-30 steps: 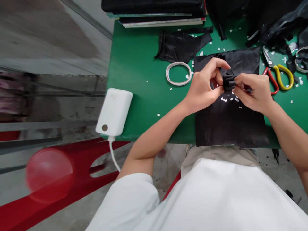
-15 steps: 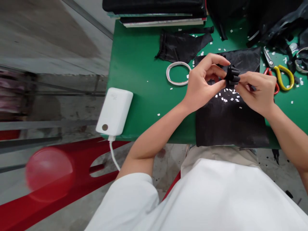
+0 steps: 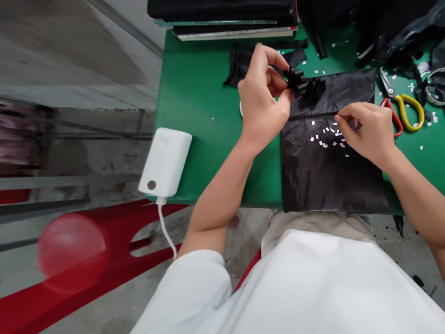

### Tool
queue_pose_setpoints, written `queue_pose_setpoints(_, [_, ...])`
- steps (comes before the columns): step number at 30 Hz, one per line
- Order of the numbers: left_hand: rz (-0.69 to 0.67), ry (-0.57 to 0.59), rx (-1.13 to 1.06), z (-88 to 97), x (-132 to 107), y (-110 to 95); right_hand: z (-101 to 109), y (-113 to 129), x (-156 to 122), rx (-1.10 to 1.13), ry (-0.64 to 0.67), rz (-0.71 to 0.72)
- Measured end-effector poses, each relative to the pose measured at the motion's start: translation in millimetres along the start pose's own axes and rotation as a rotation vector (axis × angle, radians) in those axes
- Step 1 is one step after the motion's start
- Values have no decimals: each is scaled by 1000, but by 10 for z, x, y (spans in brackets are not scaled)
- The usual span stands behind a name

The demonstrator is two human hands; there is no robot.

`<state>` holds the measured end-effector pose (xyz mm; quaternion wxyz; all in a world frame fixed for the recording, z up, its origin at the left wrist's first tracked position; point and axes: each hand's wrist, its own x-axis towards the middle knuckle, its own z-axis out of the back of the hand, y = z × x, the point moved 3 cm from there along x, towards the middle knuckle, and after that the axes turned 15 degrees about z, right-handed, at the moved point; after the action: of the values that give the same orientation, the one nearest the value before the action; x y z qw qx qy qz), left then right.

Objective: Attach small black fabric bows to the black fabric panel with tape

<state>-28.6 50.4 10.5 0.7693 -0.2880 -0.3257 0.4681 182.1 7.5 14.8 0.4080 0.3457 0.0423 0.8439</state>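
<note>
My left hand (image 3: 262, 99) pinches a small pleated black paper piece (image 3: 298, 83) and holds it above the far edge of a black sheet (image 3: 330, 171) that lies on the green table (image 3: 198, 102). My right hand (image 3: 365, 130) rests on that sheet with its fingers pinched together; what they hold, if anything, is too small to name. Several tiny white paper bits (image 3: 325, 137) lie scattered on the sheet just left of my right hand. Another pleated black piece (image 3: 318, 86) lies on the sheet beside the held one.
Scissors with red and yellow handles (image 3: 403, 109) lie at the right. A white power bank (image 3: 165, 162) with a cable sits at the table's left front corner. Crumpled black scraps (image 3: 243, 65), stacked books (image 3: 225, 18) and black material (image 3: 392, 28) lie at the back. A white tape ring is mostly hidden behind my left hand.
My left hand has carried the pleated black piece up and to the left, away from my right hand. My right hand let go of it and stayed low over the sheet.
</note>
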Motion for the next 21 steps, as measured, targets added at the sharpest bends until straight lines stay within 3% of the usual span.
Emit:
queue_pose_setpoints(4, [-13,-3,7,-8,-92,-21,-5,-51,-8,-41,21,32])
queue_pose_setpoints(8, [37,-68,12,46,24,88,26,-45,20,-3,70,94])
queue_pose_setpoints(12, [148,-53,60,-6,105,244,6,113,37,113,227,292])
queue_pose_setpoints(15, [153,-32,136,-104,86,312,-84,274,-9,155,377,442])
queue_pose_setpoints(18, [163,-5,215,-149,69,284,-220,400,-92,146,512,527])
queue_pose_setpoints(21, [292,58,321,-117,73,151,-333,467,-171,91,583,575])
